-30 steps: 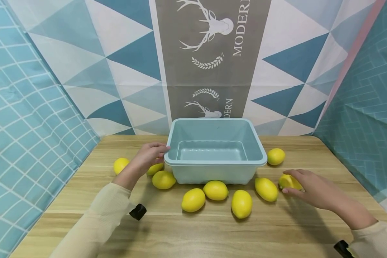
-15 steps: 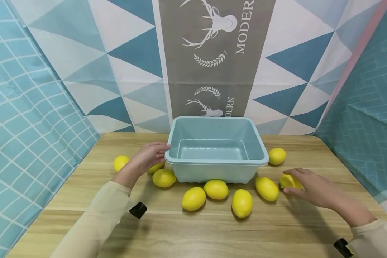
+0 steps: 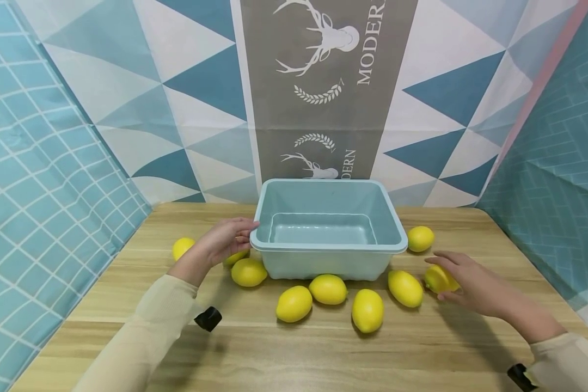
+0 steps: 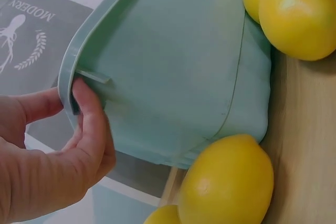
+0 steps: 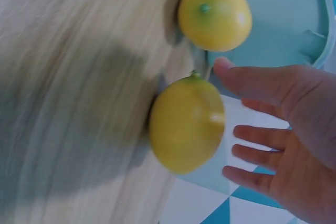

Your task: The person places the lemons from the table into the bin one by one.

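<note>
A pale blue plastic bin (image 3: 328, 262) stands on the wooden table. My left hand (image 3: 225, 239) pinches its left rim; in the left wrist view the thumb and fingers (image 4: 92, 106) lie on either side of the rim (image 4: 79, 40). On the right, my right hand (image 3: 480, 286) hovers over a lemon (image 3: 439, 279) with fingers spread. In the right wrist view that lemon (image 5: 186, 124) rests on the table, apart from the fingers (image 5: 257, 137). Another lemon (image 5: 215, 17) sits beyond it, near the bin.
Several lemons lie around the bin: in front a lemon (image 3: 294, 304) and a lemon (image 3: 367, 310), at right a lemon (image 3: 420, 238), at left a lemon (image 3: 249, 272), one partly behind the left hand. A patterned backdrop (image 3: 201, 109) rises behind the table (image 3: 294, 354).
My right hand's thumb and index finger have spread wider apart over the lemon. The left hand stays on the bin's rim, and the lemons and bin keep their places.
</note>
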`<control>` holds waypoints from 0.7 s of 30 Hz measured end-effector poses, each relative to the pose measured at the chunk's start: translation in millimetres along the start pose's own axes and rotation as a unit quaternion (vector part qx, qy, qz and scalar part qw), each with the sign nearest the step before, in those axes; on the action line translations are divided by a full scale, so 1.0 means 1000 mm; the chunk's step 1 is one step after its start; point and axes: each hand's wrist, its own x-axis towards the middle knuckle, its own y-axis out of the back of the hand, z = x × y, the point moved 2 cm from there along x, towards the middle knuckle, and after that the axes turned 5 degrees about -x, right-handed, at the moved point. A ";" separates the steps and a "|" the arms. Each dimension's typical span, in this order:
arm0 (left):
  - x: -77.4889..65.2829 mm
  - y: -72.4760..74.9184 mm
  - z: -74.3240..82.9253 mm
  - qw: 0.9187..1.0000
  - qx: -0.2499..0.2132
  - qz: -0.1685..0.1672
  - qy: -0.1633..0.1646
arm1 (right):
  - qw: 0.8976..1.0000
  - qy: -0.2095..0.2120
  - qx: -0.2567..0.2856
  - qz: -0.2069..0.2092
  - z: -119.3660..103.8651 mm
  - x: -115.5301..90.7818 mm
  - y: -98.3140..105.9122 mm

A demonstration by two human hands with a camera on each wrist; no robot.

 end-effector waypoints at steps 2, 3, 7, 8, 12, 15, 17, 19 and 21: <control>0.000 0.000 -0.001 1.000 -0.010 0.006 0.000 | 1.000 0.010 -0.005 0.007 0.001 0.000 -0.002; 0.000 -0.001 -0.001 1.000 -0.015 0.009 0.000 | 1.000 0.014 -0.008 0.010 0.002 0.000 -0.004; 0.000 -0.001 -0.001 0.999 -0.036 0.010 -0.002 | 0.999 0.037 -0.017 0.030 0.005 -0.001 -0.008; 0.000 -0.002 -0.001 0.999 -0.040 0.007 -0.002 | 0.998 0.045 -0.019 0.038 0.006 -0.001 -0.010; 0.000 -0.002 -0.002 0.999 -0.047 -0.006 -0.003 | 0.995 0.067 -0.023 0.071 0.008 -0.001 -0.014; 0.000 -0.002 -0.002 0.999 -0.046 -0.012 -0.002 | 0.994 0.070 -0.019 0.076 0.011 -0.001 -0.016; 0.000 -0.002 -0.002 0.999 -0.043 -0.013 -0.001 | 0.995 0.070 -0.016 0.073 0.012 -0.001 -0.018; 0.000 -0.002 -0.002 0.999 -0.044 -0.011 0.001 | 0.994 0.074 -0.015 0.074 0.013 0.000 -0.019; 0.000 -0.002 -0.002 0.999 -0.046 -0.011 0.003 | 0.993 0.080 -0.016 0.080 0.015 0.001 -0.020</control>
